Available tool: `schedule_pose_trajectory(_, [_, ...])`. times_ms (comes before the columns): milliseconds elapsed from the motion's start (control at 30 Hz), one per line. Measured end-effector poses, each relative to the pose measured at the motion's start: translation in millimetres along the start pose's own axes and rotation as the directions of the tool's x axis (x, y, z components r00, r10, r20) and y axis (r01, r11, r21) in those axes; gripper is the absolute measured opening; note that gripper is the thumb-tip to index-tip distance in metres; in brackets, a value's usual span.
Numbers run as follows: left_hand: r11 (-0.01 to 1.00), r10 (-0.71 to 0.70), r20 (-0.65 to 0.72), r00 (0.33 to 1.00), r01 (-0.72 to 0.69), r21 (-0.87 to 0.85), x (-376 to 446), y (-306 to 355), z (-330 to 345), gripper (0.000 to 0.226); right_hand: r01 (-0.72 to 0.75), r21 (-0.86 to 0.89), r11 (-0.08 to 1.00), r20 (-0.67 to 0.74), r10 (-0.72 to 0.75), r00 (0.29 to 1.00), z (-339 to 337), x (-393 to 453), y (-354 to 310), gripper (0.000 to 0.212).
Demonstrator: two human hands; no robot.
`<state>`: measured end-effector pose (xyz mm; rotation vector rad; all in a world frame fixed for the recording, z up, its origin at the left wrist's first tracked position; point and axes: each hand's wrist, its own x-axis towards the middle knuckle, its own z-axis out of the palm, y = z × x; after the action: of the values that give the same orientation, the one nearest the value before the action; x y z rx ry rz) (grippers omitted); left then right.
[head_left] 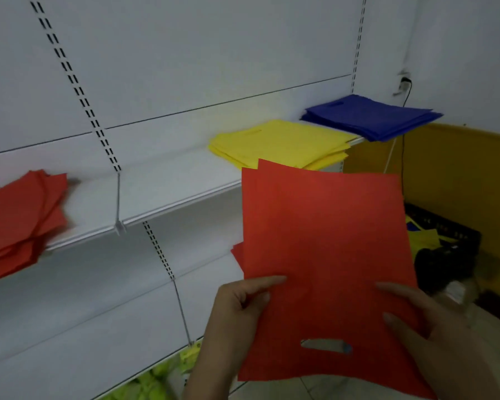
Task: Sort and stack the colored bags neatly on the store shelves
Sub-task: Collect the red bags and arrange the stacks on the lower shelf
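I hold a few flat red bags (324, 243) upright in front of me, the cut-out handle at the bottom. My left hand (237, 310) grips their left edge, thumb on the front. My right hand (433, 327) grips the right edge the same way. On the white shelf (156, 194) lie three stacks: red bags (20, 215) at the far left, yellow bags (277, 142) in the middle, blue bags (370, 115) at the right end. The held bags hang in front of the shelf's edge, below the yellow stack.
A black crate (445, 229) with yellow and blue bags stands on the floor at the right, against a yellow wall panel (459, 168). Lime-green items (156, 379) lie on a lower shelf. A cable hangs from a wall socket (403, 83).
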<state>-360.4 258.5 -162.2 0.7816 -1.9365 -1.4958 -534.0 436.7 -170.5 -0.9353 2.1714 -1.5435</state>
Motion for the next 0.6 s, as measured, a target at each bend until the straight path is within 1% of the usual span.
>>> schedule_pose_trajectory(67, [0.998,-0.038,0.027,0.999,0.036,0.052,11.7,-13.7,23.4,0.044,-0.115,0.064,0.991,-0.008,0.116,0.993,-9.0,4.9,26.9,0.048])
schedule_pose_trajectory(167, [0.990,-0.077,0.063,0.995,0.069,0.124,38.0,-40.4,47.9,0.046,-0.263,0.119,0.958,0.052,0.258,0.965,-5.9,19.9,68.7,0.038])
schedule_pose_trajectory(267, [0.982,-0.085,0.105,0.991,0.066,0.179,69.9,-67.3,66.7,0.048,-0.364,0.164,0.917,0.036,0.364,0.931,-0.7,41.1,94.2,0.042])
schedule_pose_trajectory(367, [0.979,-0.096,0.135,0.986,0.069,0.189,103.5,-92.5,77.8,0.052,-0.436,0.178,0.882,0.078,0.429,0.900,4.1,63.8,111.0,0.050])
schedule_pose_trajectory(467, [0.982,-0.142,0.133,0.981,0.122,0.142,132.4,-117.1,83.2,0.053,-0.444,0.102,0.890,0.099,0.435,0.895,11.9,89.5,129.6,0.054])
schedule_pose_trajectory(600, [0.969,-0.227,0.078,0.971,0.218,0.113,159.3,-147.5,82.5,0.046,-0.359,-0.015,0.933,0.060,0.359,0.931,33.0,128.2,156.1,0.057])
